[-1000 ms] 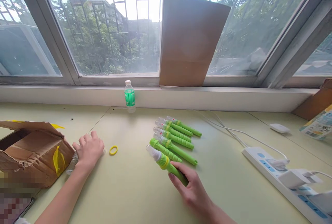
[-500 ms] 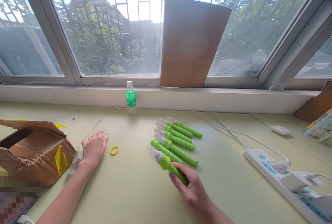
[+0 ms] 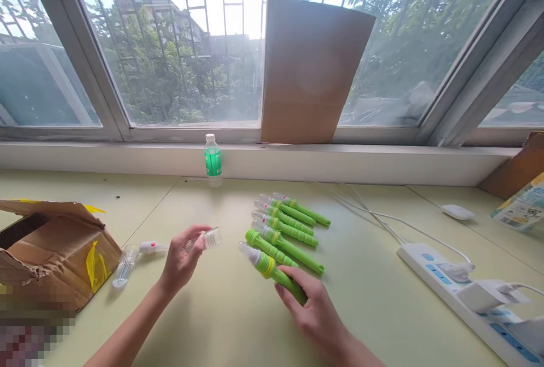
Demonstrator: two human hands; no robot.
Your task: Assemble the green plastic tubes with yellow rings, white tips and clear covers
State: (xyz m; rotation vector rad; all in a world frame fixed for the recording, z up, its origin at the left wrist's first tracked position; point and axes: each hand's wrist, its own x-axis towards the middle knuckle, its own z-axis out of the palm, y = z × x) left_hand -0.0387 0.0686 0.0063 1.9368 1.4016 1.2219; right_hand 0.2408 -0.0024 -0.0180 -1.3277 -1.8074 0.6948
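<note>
My left hand (image 3: 183, 258) is closed around a clear ribbed plastic cover (image 3: 212, 237), its open end pointing right. In my right hand (image 3: 309, 306) is a green plastic stick (image 3: 293, 287) with a yellow ring (image 3: 266, 265) at its neck and a white, clear-tipped head (image 3: 249, 252), tilted up to the left. Just beyond it lies a row of several similar green sticks (image 3: 293, 235), most with clear tips; the nearest lacks a clear tip. Left of my left hand lie a white piece with a red dot (image 3: 149, 247) and another clear ribbed cover (image 3: 125, 268).
An open cardboard box (image 3: 63, 242) with yellow film stands at the left. A green-labelled bottle (image 3: 213, 162) is by the window ledge. A white power strip (image 3: 442, 282) with plugs and cables runs along the right, near a small white case (image 3: 458, 212).
My left hand has picked up the clear cover and moved right, toward the stick. The white piece is now uncovered; the loose yellow ring on the table no longer shows. My right hand barely moved.
</note>
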